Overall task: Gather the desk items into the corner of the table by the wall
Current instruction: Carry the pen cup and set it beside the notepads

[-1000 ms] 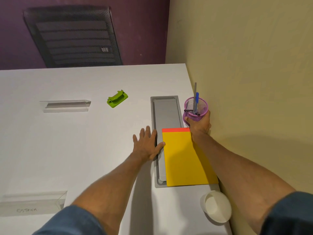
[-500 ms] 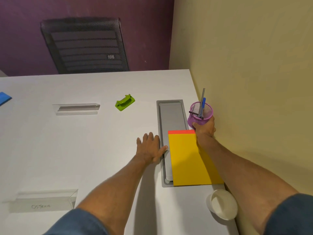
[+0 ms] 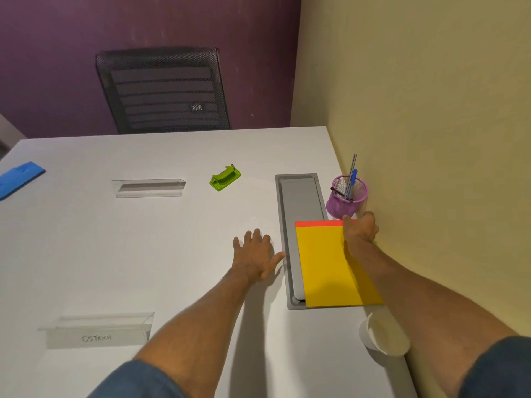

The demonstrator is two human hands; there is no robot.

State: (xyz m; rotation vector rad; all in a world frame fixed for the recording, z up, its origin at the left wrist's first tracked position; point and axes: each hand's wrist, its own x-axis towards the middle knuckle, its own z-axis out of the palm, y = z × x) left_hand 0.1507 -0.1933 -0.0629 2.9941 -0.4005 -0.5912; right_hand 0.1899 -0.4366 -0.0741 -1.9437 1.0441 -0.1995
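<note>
A purple mesh pen cup holding several pens stands on the white table against the yellow wall. My right hand sits just below it, loosely curled, thumb tip near the cup's base and nothing in its grasp. A yellow notepad with a red top strip lies under my right forearm, partly over the grey cable tray. My left hand lies flat and open on the table, left of the tray. A green hole punch sits further back.
Two clear acrylic name stands rest on the table, one at the back left, one near left. A blue item lies at the far left edge. A white paper cup stands by the wall. A black mesh chair is behind the table.
My right hand has let go of the purple pen cup and drawn back a little toward me; the cup now stands alone by the wall. My left hand stayed flat.
</note>
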